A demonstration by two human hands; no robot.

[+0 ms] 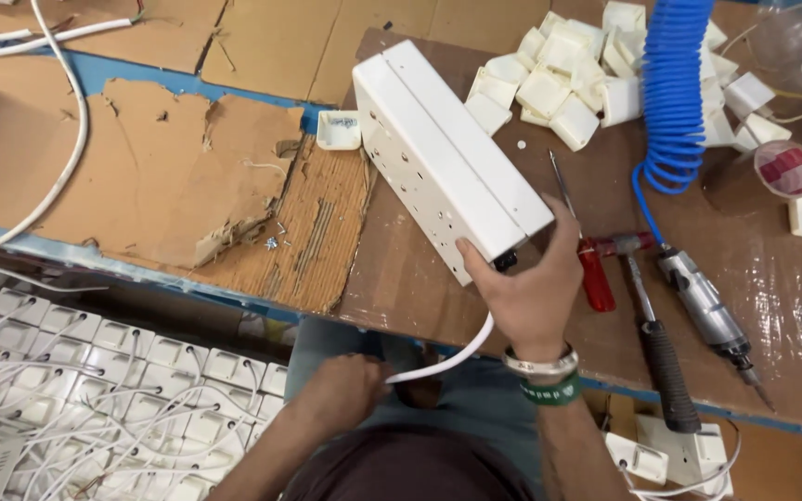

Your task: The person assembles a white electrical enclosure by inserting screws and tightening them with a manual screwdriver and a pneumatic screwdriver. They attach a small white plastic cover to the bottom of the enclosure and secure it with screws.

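My right hand [529, 283] grips the near end of a long white socket box [447, 153], which lies tilted on the brown workbench [401, 278]. A white cable [447, 357] runs from that end of the box down over the bench edge. Below the edge, over my lap, my left hand [345, 390] is closed around the cable. A silver bracelet and a green band sit on my right wrist.
A red-handled screwdriver [594, 274], a hammer [656, 343] and an air screwdriver [712, 315] on a blue coiled hose [672, 93] lie to the right. Several small white plastic housings [559, 79] are heaped at the back. Finished white boxes with cables [95, 390] are stacked on the floor, left.
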